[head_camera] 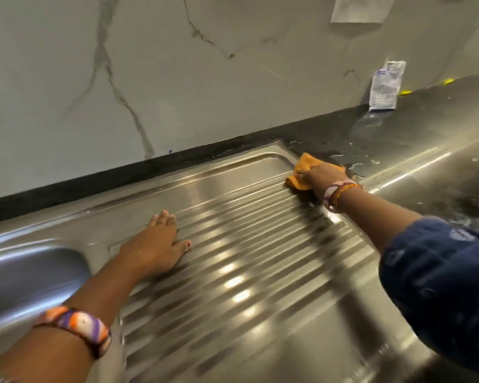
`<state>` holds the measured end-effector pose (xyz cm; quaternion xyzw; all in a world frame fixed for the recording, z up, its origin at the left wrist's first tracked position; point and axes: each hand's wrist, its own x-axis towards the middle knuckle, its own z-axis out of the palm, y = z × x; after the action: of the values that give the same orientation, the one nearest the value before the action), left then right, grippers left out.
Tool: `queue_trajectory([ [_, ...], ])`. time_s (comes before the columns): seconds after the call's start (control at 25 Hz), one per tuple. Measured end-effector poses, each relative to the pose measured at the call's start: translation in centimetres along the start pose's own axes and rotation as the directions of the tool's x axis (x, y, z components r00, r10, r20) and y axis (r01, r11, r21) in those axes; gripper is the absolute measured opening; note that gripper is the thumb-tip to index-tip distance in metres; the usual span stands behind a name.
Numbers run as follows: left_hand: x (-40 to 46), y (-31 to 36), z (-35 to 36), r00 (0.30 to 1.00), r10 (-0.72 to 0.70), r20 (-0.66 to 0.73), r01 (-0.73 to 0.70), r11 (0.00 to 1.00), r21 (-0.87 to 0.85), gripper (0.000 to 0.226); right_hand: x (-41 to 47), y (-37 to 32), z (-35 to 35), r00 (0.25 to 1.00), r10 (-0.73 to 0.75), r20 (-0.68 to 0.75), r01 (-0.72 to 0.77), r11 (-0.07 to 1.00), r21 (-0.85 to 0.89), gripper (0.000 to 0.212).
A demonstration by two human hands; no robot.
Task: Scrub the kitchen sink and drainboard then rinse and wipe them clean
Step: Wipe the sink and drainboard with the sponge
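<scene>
Marble wall [177, 78] backs a steel drainboard [260, 258] set into a dark tabletop [398, 125]. At the drainboard's far right corner the right hand [320, 176] presses an orange cloth [302, 172], fingers curled over it. Flat and open, the left hand [155, 244] rests near the sink [25, 272] at the left edge. Wiping seems under way; puddles on the tabletop beyond the corner remain.

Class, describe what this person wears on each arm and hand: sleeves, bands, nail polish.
The left hand has chipped red polish on its nails, and its bare forearm carries a striped orange, purple and white wristband. The right hand has white and orange bangles at the wrist and a dark blue patterned sleeve pushed up the forearm.
</scene>
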<state>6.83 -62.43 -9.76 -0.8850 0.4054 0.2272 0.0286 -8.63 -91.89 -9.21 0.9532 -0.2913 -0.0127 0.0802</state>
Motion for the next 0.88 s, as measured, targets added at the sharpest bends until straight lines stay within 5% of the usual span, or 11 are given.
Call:
queue_trajectory([
  [0.4,-9.4,-0.8,3.5,0.997,-0.028,-0.065,0.029,1.000,0.012,0.079,-22.8,0.7,0.6,0.951,0.288,0.114,-0.275,0.955,-0.114,0.031],
  [0.68,-17.8,-1.9,7.6,0.979,-0.047,-0.199,0.013,0.986,-0.166,0.068,-30.4,-5.0,-1.0,0.905,0.394,0.163,-0.423,0.875,0.234,0.039],
  [0.88,-23.4,-6.9,10.8,0.954,-0.141,-0.263,0.073,0.965,-0.251,0.057,-34.0,-12.1,-3.7,0.945,0.258,0.203,-0.326,0.803,0.499,0.044],
])
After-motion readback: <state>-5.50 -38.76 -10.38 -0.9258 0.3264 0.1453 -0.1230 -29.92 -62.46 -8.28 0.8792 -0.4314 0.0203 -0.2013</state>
